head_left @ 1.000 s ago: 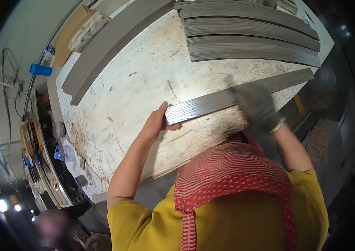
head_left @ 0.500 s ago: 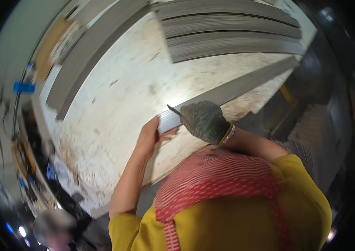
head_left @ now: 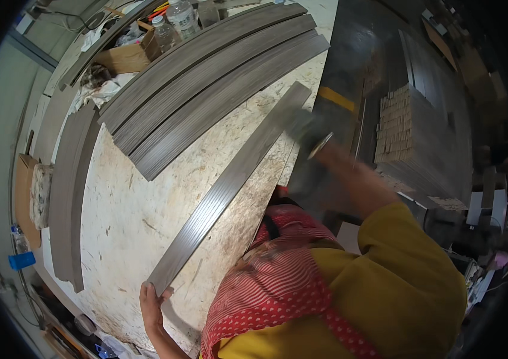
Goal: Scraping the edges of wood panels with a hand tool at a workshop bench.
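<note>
Board [head_left: 224, 192], grey and long, lies diagonally over the worktable [head_left: 119, 239], its far end just inside the table's right edge. Room to its left: a broad bare patch reaching to the upright grey planks [head_left: 67, 203] along the left side. Room above: a narrower strip, widening toward the near end, between it and the row of grey boards [head_left: 224, 81]. Room to its right: a slim wedge of stained tabletop, bounded by the table edge and the person's red apron [head_left: 278, 281]. Beyond that edge, a yellow strip [head_left: 336, 99] and a tall stack of planks [head_left: 421, 137], well apart from the board. Left hand [head_left: 152, 304]: bare, fingers curled round the board's near end, pinching it between thumb and fingers; shadow on the tabletop beside it. Right hand [head_left: 306, 128]: dark glove, motion-blurred, near the far end at the table edge; cannot tell its opening, its contact or what it holds.
</note>
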`<state>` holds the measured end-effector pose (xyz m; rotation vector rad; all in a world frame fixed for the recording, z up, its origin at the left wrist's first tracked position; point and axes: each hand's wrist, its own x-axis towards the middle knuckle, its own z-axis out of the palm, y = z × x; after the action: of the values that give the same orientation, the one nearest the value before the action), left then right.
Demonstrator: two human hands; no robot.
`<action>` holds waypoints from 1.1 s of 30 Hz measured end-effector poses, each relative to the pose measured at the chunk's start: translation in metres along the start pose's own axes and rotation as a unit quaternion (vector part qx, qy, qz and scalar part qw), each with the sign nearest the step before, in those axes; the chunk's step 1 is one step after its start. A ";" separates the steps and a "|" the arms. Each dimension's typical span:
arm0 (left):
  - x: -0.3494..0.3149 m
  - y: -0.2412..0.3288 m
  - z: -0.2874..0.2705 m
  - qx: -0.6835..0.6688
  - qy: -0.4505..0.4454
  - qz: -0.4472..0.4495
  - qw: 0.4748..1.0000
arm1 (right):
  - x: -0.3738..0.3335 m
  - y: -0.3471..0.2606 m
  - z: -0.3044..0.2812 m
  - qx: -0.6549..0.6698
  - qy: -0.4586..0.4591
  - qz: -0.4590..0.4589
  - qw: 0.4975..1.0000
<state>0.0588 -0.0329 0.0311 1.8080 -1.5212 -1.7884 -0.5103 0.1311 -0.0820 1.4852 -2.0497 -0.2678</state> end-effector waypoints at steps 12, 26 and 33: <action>0.058 0.070 0.126 0.481 0.056 0.520 0.704 | 0.030 0.032 -0.033 0.292 -0.076 0.148 0.942; -0.036 0.045 0.005 0.418 0.255 0.344 0.801 | -0.027 0.096 -0.045 0.501 -0.083 0.385 0.771; 0.025 0.050 -0.090 0.396 0.405 0.309 0.764 | 0.023 0.055 -0.078 0.576 -0.072 0.356 0.732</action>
<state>0.1006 -0.1197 0.0746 1.6182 -2.1583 0.0464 -0.5150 0.1432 0.0150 1.0141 -2.8783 1.4849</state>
